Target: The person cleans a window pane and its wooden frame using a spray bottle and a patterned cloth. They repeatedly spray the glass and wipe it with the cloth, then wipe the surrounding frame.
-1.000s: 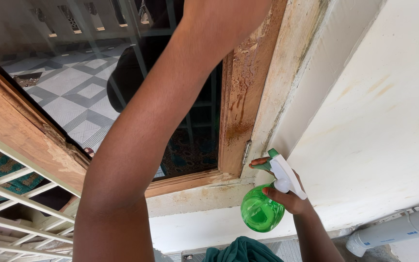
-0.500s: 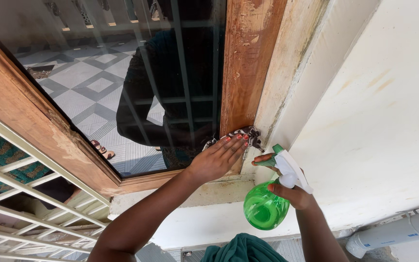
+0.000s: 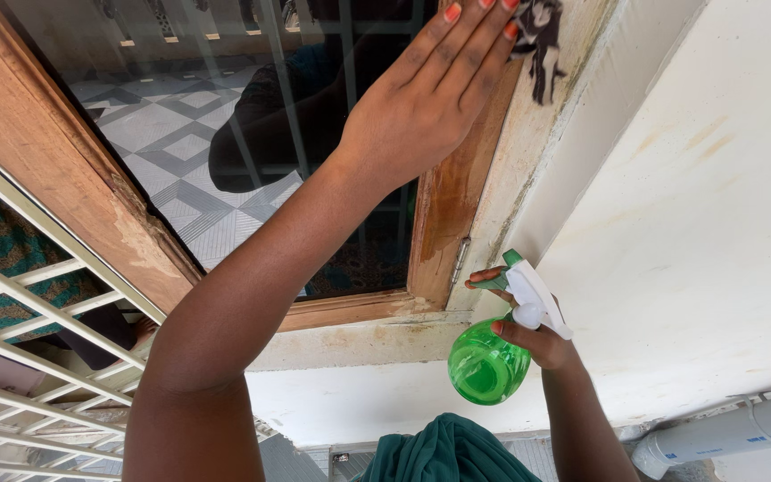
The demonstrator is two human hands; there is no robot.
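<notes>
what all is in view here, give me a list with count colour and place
green plastic spray bottle with white trigger head: one, green and white, lower centre, held in right hand
dark patterned cloth: one, black and white, top, under left fingertips on the frame
worn brown wooden window frame: one, brown, peeling, around the glass
glass window pane: one, reflecting tiled floor, upper left
white metal grille: one, white, lower left
white wall: one, off-white, right
white plastic pipe: one, bottom right
left hand: one, top centre, pressing the cloth
right hand: one, gripping the bottle
</notes>
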